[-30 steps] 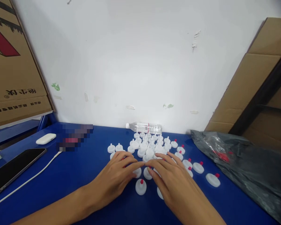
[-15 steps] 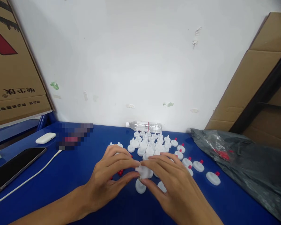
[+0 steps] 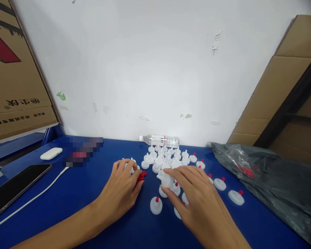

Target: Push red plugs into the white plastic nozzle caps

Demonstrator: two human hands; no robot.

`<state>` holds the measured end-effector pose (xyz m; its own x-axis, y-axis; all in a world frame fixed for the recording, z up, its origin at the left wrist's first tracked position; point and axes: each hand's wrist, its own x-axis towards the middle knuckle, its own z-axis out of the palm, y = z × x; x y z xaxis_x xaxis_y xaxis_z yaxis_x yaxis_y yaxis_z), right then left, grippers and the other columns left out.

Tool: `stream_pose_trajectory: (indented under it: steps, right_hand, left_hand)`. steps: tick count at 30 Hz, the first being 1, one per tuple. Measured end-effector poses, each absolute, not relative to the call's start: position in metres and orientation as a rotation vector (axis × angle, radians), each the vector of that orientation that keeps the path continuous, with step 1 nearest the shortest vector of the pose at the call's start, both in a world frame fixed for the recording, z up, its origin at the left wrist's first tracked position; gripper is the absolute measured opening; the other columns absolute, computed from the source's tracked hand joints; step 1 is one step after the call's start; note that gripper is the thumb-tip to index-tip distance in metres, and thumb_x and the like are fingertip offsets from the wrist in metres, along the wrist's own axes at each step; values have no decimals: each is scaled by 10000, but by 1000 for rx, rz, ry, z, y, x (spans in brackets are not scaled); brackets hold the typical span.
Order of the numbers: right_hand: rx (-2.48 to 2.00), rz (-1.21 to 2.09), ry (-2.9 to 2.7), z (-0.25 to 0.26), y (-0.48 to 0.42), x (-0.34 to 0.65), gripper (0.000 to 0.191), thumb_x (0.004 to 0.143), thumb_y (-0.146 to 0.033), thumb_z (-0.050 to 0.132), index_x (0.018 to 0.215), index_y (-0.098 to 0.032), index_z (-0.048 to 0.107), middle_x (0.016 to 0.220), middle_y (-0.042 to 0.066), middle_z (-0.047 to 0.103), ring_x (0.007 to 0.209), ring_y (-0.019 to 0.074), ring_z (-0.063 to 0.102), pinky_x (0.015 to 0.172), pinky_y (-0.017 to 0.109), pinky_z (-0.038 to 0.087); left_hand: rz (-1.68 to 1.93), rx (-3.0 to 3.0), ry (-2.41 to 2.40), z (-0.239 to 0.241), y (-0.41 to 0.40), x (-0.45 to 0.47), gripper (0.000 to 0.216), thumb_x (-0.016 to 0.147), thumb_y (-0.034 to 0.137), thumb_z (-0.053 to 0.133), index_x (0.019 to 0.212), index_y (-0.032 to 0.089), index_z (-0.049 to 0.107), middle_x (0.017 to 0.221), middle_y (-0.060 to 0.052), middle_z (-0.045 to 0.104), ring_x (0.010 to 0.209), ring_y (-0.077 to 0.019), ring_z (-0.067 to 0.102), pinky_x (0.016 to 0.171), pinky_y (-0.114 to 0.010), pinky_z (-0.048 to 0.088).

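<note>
Clear plastic bottle (image 3: 160, 140) lies on its side; watching from afar, I take it as landmark. In front of the bottle, right hand (image 3: 197, 193) pinches a round white plastic spouted lid (image 3: 167, 180), tilted sideways. Left hand (image 3: 121, 188), in front and left of the bottle, curls at small red plastic caps (image 3: 142, 175); view partly blocked, I cannot tell whether it grips one.

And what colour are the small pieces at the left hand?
The small pieces are red, best seen in the head view.
</note>
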<state>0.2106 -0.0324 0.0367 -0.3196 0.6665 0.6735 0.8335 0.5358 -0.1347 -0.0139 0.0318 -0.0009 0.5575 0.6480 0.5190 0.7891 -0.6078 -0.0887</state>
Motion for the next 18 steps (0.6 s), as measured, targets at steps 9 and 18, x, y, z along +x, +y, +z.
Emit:
stream_pose_trajectory:
  steps: [9,18]
  right_hand:
    - [-1187,-276,-2135,37,-32,209,315,933,-220,635,1246,-225,611,1094,52,701,1035,262,632,951,490,484]
    - [-1170,-272,-2156,38,-34,209,277,969,-255,581,1240,-230,630,1078,70,706,1018,259,643,965,503,499]
  left_hand:
    - [-628,-2580,-1200,-3,33,-14,183,978,164,474,999,165,656,1026,-103,580,985,-279,492,850,-470,435]
    - [-649,-2708,-1170,-3,32,-12,142,966,131,510,1018,183,632,1056,-89,578,1003,-274,496,834,-450,441]
